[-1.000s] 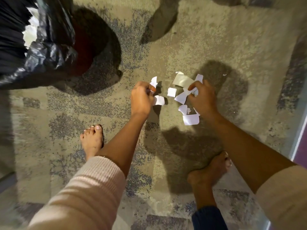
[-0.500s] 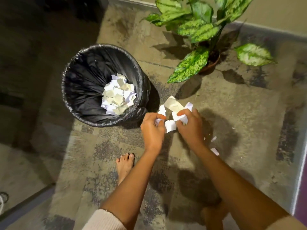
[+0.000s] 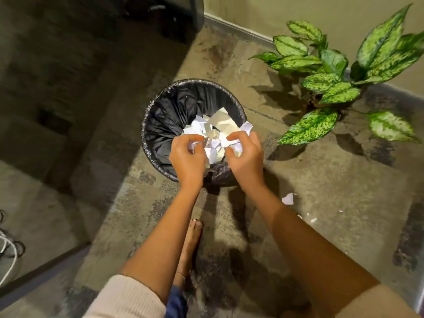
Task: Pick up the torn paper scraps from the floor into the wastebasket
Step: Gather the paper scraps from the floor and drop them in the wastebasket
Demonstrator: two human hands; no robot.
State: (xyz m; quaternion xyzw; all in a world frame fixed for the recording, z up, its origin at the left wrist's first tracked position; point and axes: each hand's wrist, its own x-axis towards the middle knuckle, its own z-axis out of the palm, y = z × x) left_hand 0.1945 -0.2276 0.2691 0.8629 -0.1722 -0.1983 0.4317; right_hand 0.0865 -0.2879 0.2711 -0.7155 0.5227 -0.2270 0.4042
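Looking down through the head camera, I see both hands over the near rim of the wastebasket (image 3: 160, 106), which has a black liner and a heap of torn paper scraps (image 3: 220, 125) inside. Left hand (image 3: 187, 158): fingers (image 3: 195, 140) curled, loosely pinching a few white scraps. Right hand (image 3: 246, 157): fingers half open, a crumpled scrap held between thumb and forefinger. One loose scrap (image 3: 288, 199) lies on the floor (image 3: 332, 191) just right of my right forearm, with smaller bits near it. Potted plant (image 3: 325, 86) stands right of the basket, apart from it.
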